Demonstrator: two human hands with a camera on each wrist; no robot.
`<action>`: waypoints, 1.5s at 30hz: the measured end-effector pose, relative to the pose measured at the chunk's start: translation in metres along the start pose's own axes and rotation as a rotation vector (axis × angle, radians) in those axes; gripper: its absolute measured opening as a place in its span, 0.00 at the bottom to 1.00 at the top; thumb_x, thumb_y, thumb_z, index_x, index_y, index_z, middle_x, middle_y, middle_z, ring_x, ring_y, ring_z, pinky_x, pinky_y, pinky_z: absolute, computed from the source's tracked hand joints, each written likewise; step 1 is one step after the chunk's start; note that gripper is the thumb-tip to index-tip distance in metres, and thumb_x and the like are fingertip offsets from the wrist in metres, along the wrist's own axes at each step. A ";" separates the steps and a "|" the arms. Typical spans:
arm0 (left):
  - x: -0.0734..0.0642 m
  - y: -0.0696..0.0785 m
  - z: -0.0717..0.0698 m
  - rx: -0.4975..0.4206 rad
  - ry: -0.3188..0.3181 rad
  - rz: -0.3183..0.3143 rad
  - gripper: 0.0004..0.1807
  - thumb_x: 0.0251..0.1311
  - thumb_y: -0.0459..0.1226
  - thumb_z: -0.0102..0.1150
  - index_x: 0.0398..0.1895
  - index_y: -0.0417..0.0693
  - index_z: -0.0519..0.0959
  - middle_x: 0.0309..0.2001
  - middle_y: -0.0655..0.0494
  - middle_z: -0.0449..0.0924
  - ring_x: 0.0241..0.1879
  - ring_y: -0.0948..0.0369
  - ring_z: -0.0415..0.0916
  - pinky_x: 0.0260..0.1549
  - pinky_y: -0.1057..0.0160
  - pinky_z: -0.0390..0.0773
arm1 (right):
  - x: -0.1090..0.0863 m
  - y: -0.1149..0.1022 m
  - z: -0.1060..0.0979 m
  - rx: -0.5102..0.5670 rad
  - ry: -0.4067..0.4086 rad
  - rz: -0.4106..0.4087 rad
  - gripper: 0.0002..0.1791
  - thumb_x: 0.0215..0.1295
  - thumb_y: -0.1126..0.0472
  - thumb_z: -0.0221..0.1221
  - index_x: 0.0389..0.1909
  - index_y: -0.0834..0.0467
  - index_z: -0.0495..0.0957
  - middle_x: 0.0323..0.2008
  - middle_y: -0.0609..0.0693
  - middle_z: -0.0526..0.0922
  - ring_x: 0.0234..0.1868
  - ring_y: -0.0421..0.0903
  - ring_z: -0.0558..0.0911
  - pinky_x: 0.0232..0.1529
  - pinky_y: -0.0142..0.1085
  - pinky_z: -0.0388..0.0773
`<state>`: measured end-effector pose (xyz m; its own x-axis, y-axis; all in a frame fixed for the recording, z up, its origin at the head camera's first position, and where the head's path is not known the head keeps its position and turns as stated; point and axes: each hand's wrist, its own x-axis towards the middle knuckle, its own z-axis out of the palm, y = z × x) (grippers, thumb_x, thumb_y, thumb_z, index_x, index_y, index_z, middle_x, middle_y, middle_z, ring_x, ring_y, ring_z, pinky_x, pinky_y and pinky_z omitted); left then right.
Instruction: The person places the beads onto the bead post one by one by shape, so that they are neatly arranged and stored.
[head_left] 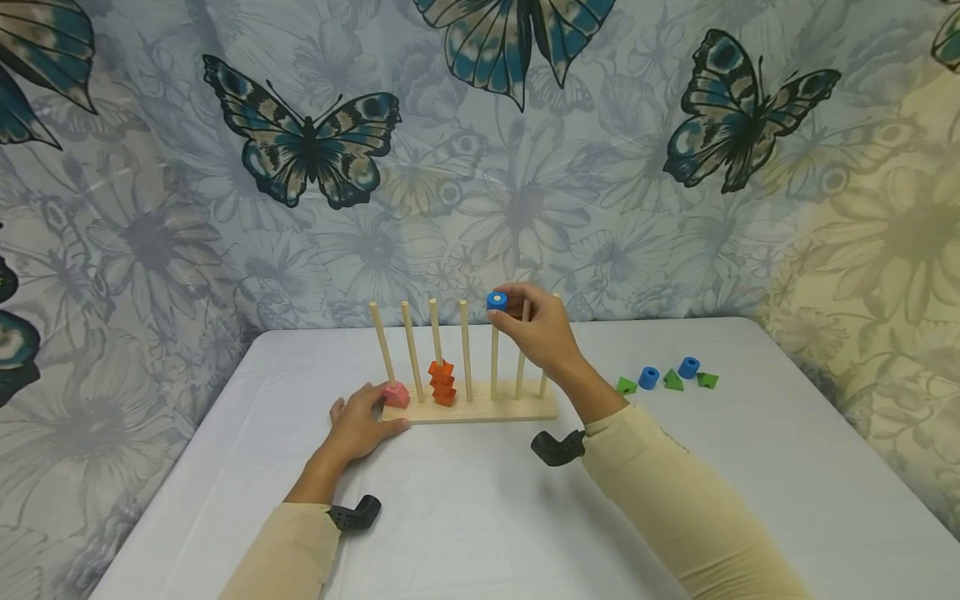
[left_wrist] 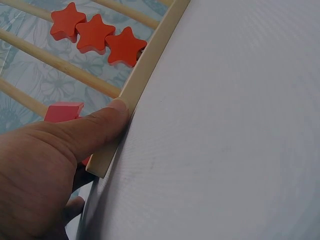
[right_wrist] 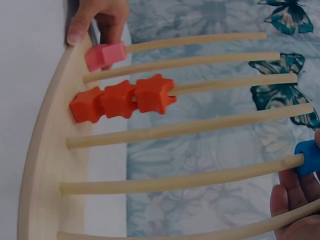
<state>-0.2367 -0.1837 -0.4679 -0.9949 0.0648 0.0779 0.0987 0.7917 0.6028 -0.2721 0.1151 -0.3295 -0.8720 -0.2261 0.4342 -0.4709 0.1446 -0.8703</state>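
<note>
A wooden peg board (head_left: 480,411) with several upright pegs stands on the table. My left hand (head_left: 362,427) grips its left end, the thumb lying along the front edge in the left wrist view. Pink blocks (head_left: 396,395) sit low on the leftmost peg, close to those fingers. Three orange star beads (left_wrist: 95,34) are stacked on the third peg. My right hand (head_left: 542,327) pinches a blue cylinder bead (head_left: 497,302) at the top of the fifth peg. The peg's tip shows inside the bead's hole.
Right of the board lie two blue cylinder beads (head_left: 648,377) and three green triangle beads (head_left: 673,381) on the white-covered table (head_left: 465,517). A butterfly-patterned cloth (head_left: 525,208) hangs behind the table. Black wrist devices (head_left: 558,448) are worn at both cuffs.
</note>
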 end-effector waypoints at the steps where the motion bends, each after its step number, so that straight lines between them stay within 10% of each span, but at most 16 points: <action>1: 0.000 0.000 0.000 0.002 -0.001 0.001 0.39 0.49 0.48 0.73 0.64 0.42 0.72 0.64 0.39 0.68 0.70 0.43 0.52 0.63 0.37 0.34 | 0.000 0.001 0.000 0.014 -0.005 0.001 0.21 0.62 0.64 0.64 0.55 0.64 0.74 0.40 0.57 0.80 0.42 0.50 0.81 0.45 0.38 0.79; 45: 0.001 -0.001 -0.001 -0.008 -0.004 0.000 0.37 0.50 0.48 0.73 0.63 0.43 0.73 0.65 0.39 0.67 0.70 0.44 0.52 0.64 0.38 0.33 | -0.042 0.038 0.021 0.043 0.002 0.203 0.17 0.60 0.72 0.63 0.48 0.72 0.72 0.42 0.63 0.80 0.46 0.59 0.81 0.46 0.41 0.79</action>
<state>-0.2382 -0.1850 -0.4680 -0.9950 0.0669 0.0744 0.0985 0.7866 0.6095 -0.2504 0.1095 -0.3853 -0.9485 -0.1951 0.2494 -0.2796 0.1459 -0.9490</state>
